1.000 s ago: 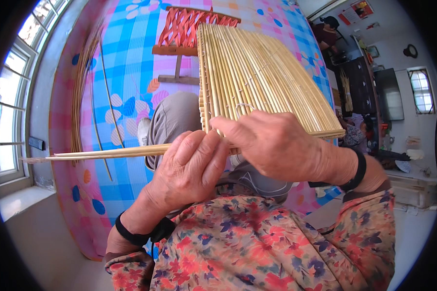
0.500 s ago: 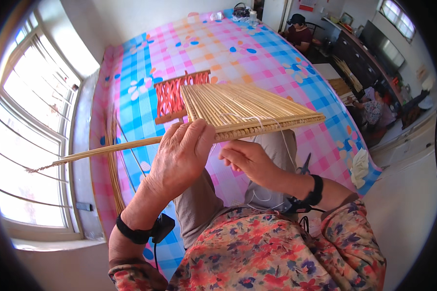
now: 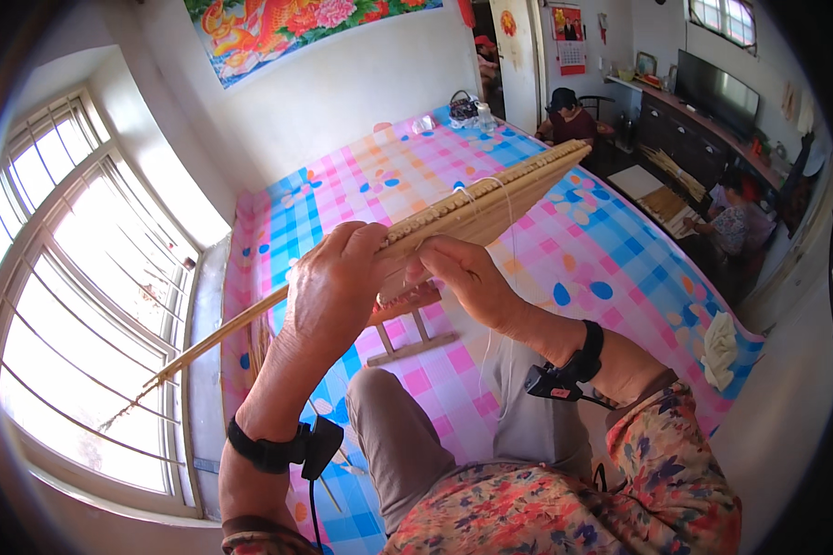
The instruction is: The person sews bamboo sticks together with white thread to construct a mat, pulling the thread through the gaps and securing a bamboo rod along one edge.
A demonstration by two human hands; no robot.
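Note:
Raised before me is a panel of straw-coloured stalks (image 3: 518, 192), tilted so that its cut-end edge slopes up to the right. My left hand (image 3: 336, 285) is closed on its near left end. From that hand a long thin stalk (image 3: 217, 344) sticks out towards the window, frayed at the tip. White thread (image 3: 512, 231) loops over the panel's edge and hangs down. My right hand (image 3: 472, 285) is pinched under the panel, close to my left fingers; what lies in the pinch is too small to make out. Behind them, a wooden stool (image 3: 412, 338) with red webbing is partly hidden.
A checked pink and blue cover (image 3: 583, 277) spreads under and around my knees. The barred window (image 3: 93, 305) is at left. A white cloth (image 3: 718, 351) lies by the right edge. Two people (image 3: 572, 120) sit farther right, near stalks on the floor (image 3: 673, 174).
The panel has tipped up, its right end now higher and its broad face turned away. Both hands have risen slightly with it, and my right hand has come closer to the panel's underside.

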